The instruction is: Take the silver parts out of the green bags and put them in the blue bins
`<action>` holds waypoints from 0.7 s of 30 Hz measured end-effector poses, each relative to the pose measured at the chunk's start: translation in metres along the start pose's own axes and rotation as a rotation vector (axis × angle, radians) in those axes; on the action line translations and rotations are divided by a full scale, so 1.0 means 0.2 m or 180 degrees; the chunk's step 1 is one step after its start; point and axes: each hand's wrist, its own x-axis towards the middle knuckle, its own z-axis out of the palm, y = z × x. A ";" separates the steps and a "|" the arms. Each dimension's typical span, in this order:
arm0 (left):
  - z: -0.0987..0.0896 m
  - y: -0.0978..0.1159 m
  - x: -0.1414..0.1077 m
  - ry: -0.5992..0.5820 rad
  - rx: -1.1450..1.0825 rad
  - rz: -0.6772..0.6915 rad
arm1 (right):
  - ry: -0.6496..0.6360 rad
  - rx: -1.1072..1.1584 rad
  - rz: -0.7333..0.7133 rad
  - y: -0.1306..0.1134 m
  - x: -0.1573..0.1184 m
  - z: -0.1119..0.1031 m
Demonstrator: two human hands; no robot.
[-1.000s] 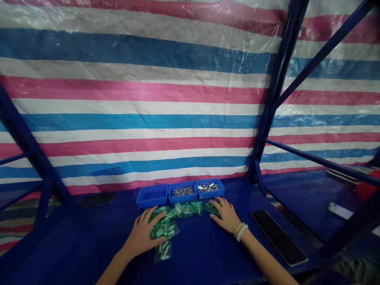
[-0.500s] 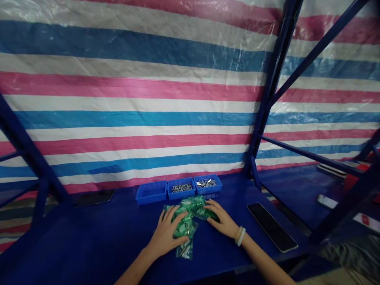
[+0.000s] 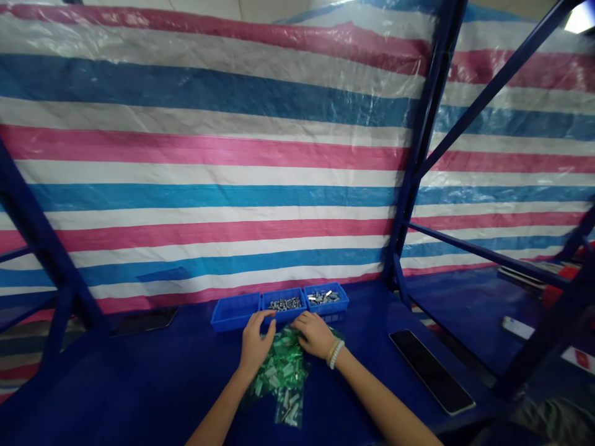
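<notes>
Just below the centre of the frame, a loose heap of small green-tinted clear plastic packets (image 3: 281, 367) lies on a dark blue tabletop (image 3: 186, 371). The person's left hand (image 3: 256, 341) is at the heap's upper left edge, its fingers half bent and its thumb standing apart from them with a gap between, having hold of nothing. The right hand (image 3: 317, 336) rests over the heap's upper right edge with fingers curled down; their tips are partly hidden, so whether they grip a packet cannot be told. A bracelet of pale round beads (image 3: 336, 355) circles the right wrist. At the heap's lower edge lies a flat, clear plastic bag of silvery elongated pieces (image 3: 289, 409). Just above the hands, three blue plastic trays (image 3: 235, 323) stand in a row, the middle one holding small metal parts (image 3: 286, 303) and the right one longer silvery pieces (image 3: 324, 298). A black-screened phone (image 3: 432, 371) lies at lower right, and a dark, flat device (image 3: 145, 321) at left, near the red, white and blue striped plastic sheet (image 3: 209, 235).
</notes>
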 end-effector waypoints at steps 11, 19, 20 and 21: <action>0.03 0.09 -0.06 -0.0698 -0.1409 -0.0792 | 0.0947 0.2147 0.0420 -0.04 -0.03 0.01; 0.05 0.00 -0.06 -0.0422 -0.1952 -0.1593 | 0.1207 0.3504 0.1112 -0.04 -0.01 0.09; 0.05 -0.01 -0.06 -0.0347 -0.1926 -0.1617 | 0.1282 0.3555 0.1143 -0.04 -0.01 0.08; 0.05 -0.02 -0.05 -0.0280 -0.1898 -0.1634 | 0.1352 0.3536 0.1153 -0.03 -0.01 0.08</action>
